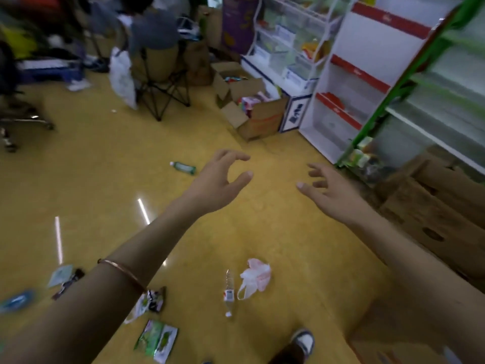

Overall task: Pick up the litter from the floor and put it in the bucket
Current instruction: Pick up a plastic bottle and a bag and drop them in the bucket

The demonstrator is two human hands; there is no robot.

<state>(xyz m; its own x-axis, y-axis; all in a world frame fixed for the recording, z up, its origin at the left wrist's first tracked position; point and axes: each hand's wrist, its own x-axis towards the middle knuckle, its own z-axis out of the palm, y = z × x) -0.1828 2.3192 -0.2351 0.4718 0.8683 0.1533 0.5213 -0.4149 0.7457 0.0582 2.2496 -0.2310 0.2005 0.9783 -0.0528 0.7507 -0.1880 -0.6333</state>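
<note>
Litter: clear bottle [229, 290], pink bag [255, 277], green wrappers [157, 340] — all on the floor [105, 195], uncollected. Left hand [223, 177], right hand [331, 191]: fingers loosely spread, empty. Step: reaching out. Next, probably — stoop, grip one piece; bucket unseen.

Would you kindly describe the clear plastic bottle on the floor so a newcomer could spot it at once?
On the yellow floor, just ahead of the person's shoe, lies a crumpled pink-and-white plastic bag. The clear bottle lies right beside it, toward the snack wrappers. It is see-through with a red-and-white label, unlike the green bottle farther away.
</note>
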